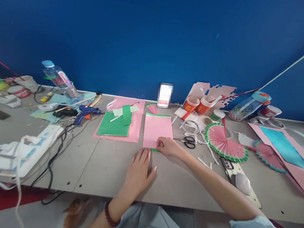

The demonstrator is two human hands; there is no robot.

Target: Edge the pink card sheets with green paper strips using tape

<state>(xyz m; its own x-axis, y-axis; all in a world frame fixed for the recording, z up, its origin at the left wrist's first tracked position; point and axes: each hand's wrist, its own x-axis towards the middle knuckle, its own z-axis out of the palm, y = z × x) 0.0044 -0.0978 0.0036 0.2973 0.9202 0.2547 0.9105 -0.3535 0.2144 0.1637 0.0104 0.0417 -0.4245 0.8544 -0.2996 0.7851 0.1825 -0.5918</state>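
A pink sheet of paper (pixel 158 129) lies on the grey table, with a thin green strip along its far edge and another green strip (pixel 154 149) along its near edge. My left hand (pixel 139 169) lies flat with fingers stretched, its fingertips at the sheet's near left corner. At the near right part of the sheet, my right hand (pixel 169 146) pinches at the green strip, its fingers curled together; the exact grip is partly hidden. Black-handled scissors (pixel 189 142) lie just right of the sheet. A folded pink-and-green paper fan (pixel 152 108) is at the sheet's far edge.
Left of the sheet are green paper (pixel 113 125), a blue glue gun (pixel 87 113) and a power strip (pixel 38 148) with cords. To the right lie a watermelon-patterned fan (pixel 226 146), a phone (pixel 227 163) and red paper cups (pixel 191 104). A blue wall (pixel 149 37) stands behind.
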